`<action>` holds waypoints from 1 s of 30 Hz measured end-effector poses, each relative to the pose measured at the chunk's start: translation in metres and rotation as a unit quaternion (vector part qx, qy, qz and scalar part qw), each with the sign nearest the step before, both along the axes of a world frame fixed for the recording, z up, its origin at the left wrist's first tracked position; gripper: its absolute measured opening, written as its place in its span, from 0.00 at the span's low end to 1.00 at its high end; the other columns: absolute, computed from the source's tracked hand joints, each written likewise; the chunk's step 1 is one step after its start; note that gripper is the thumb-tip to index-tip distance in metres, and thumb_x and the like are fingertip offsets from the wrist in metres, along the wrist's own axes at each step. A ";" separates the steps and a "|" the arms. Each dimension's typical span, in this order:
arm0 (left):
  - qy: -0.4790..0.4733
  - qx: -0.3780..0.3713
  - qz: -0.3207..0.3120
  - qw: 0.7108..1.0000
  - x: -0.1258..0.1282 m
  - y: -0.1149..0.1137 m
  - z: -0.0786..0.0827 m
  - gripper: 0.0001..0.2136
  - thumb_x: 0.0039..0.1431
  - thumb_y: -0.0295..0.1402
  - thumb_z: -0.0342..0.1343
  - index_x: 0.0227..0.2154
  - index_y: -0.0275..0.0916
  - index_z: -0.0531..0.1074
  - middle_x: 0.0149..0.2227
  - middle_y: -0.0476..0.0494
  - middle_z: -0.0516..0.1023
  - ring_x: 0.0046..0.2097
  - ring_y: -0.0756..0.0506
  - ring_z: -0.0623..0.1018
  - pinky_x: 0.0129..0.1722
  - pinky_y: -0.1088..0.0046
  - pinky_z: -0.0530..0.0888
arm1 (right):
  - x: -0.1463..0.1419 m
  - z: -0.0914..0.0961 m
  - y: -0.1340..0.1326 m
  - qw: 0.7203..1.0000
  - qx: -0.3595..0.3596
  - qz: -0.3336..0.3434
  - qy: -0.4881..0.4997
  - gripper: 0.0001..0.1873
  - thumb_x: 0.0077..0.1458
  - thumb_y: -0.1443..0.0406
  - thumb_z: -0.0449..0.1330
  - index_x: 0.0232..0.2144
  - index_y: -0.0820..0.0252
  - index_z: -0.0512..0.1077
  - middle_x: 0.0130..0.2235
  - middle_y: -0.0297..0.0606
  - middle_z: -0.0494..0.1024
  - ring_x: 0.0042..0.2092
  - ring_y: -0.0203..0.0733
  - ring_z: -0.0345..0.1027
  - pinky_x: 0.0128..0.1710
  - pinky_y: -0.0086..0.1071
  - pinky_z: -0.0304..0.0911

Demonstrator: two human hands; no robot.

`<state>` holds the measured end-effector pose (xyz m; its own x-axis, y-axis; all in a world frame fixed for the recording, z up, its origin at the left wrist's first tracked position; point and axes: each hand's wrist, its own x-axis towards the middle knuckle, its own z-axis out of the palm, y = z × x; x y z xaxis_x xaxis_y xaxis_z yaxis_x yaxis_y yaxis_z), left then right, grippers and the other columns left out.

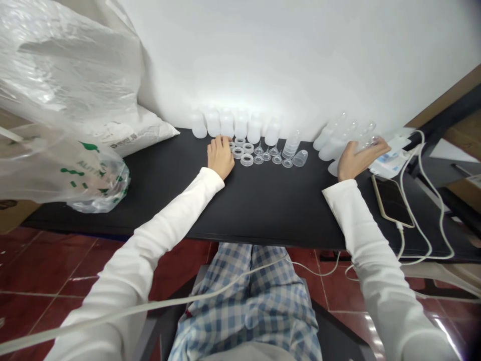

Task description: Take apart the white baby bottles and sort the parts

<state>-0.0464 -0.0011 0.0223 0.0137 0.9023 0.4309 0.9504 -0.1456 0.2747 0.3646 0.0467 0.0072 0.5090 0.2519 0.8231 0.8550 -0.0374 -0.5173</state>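
My left hand (220, 156) rests palm down on the black tabletop (263, 220), holding nothing, its fingertips beside a group of clear silicone rings (247, 160). To the right of the rings lie several small clear funnel-shaped pieces (258, 159), a ribbed clear cylinder (290, 146) and a clear cup on its side (299, 158). Several white translucent bottles (241, 125) stand in a row along the wall. My right hand (361, 159) reaches over a cluster of translucent bottles and cones (332, 140), its fingers against them; any grip is unclear.
A white electronic device (389, 161) with pale cables sits at the right, beside a smartphone (392, 201). A large plastic bag (56, 100) and a white sack (135, 133) fill the left side. A white wall (300, 55) stands behind the table.
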 end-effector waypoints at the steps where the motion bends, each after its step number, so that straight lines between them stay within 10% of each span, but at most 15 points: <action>1: 0.004 -0.003 0.018 1.000 0.001 -0.001 0.000 0.20 0.62 0.25 0.47 0.56 0.30 0.68 0.58 0.22 0.70 0.59 0.27 0.72 0.57 0.48 0.68 | 0.002 -0.001 0.000 1.000 -0.005 0.013 -0.011 0.28 0.45 0.73 0.55 0.51 0.69 0.59 0.51 0.63 0.62 0.56 0.58 0.58 0.61 0.50 0.53; 15: 0.043 -0.078 0.096 0.991 0.002 -0.003 -0.009 0.24 0.61 0.27 0.47 0.59 0.27 0.65 0.64 0.20 0.65 0.63 0.26 0.69 0.58 0.49 0.69 | 0.012 -0.001 -0.004 0.996 -0.029 0.058 -0.055 0.40 0.52 0.64 0.55 0.63 0.68 0.42 0.61 0.64 0.55 0.66 0.56 0.50 0.66 0.53 0.48; 21: -0.004 -0.027 0.069 0.997 -0.005 0.007 -0.022 0.21 0.57 0.26 0.50 0.54 0.26 0.68 0.57 0.16 0.71 0.61 0.24 0.71 0.57 0.44 0.69 | -0.017 0.014 -0.019 0.987 0.091 0.042 -0.122 0.15 0.61 0.60 0.48 0.47 0.62 0.59 0.47 0.57 0.65 0.50 0.54 0.63 0.51 0.52 0.60; 24: -0.020 -0.018 0.058 0.998 -0.007 0.010 -0.025 0.20 0.57 0.26 0.51 0.53 0.24 0.68 0.54 0.13 0.72 0.61 0.21 0.70 0.57 0.40 0.68 | -0.057 0.017 -0.036 0.955 -0.014 0.209 -0.210 0.12 0.65 0.61 0.45 0.41 0.60 0.66 0.38 0.47 0.71 0.39 0.48 0.67 0.43 0.45 0.65; 26: -0.026 -0.011 0.056 0.998 -0.006 0.010 -0.023 0.20 0.57 0.27 0.50 0.52 0.24 0.68 0.53 0.12 0.72 0.60 0.20 0.70 0.57 0.39 0.68 | -0.083 0.017 -0.047 0.887 -0.135 0.329 -0.296 0.16 0.67 0.61 0.45 0.39 0.59 0.72 0.33 0.43 0.74 0.36 0.46 0.70 0.41 0.40 0.65; 30: -0.054 -0.007 0.066 0.996 -0.005 0.009 -0.010 0.18 0.60 0.29 0.50 0.52 0.27 0.68 0.54 0.17 0.72 0.60 0.23 0.72 0.59 0.43 0.69 | -0.114 0.017 -0.059 0.815 -0.300 0.362 -0.339 0.20 0.68 0.60 0.48 0.49 0.60 0.77 0.26 0.39 0.77 0.30 0.44 0.69 0.34 0.35 0.60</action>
<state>-0.0516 0.0074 0.0122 -0.1504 0.8991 0.4110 0.9261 -0.0174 0.3768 0.2507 -0.0128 0.0245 -0.4714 0.7455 0.4711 0.8476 0.5306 0.0083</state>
